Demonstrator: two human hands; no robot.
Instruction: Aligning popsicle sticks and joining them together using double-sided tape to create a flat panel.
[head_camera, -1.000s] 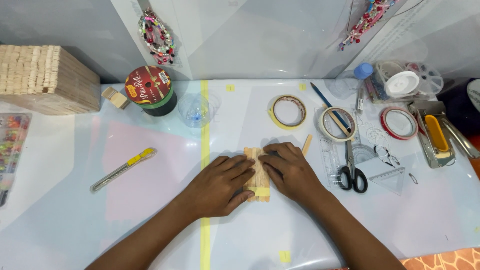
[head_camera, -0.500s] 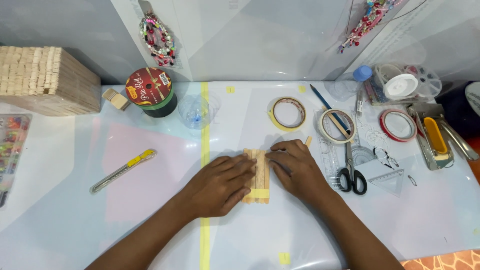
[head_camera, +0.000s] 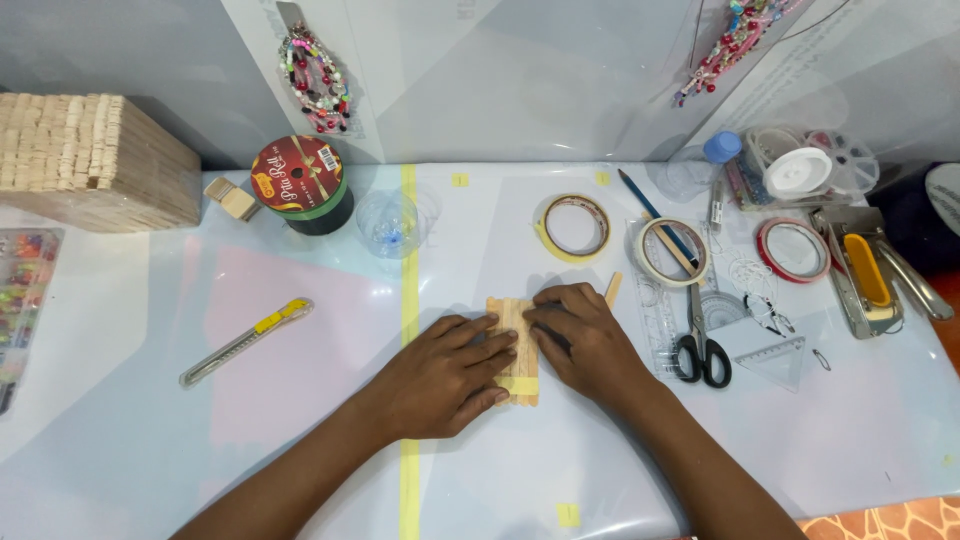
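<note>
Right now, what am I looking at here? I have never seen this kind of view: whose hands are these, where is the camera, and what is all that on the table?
There is no machine. A person works with bare hands, and the one camera sits on their head, looking down at the table.

The left hand and right hand press flat on a small panel of sticks laid side by side; a loose stick lies beside it.

To the right are three tape rolls, scissors, a pencil and a stapler. To the left are a yellow cutter, a red tin, a clear cup and a block of stacked sticks. A yellow tape line runs down the table.
</note>
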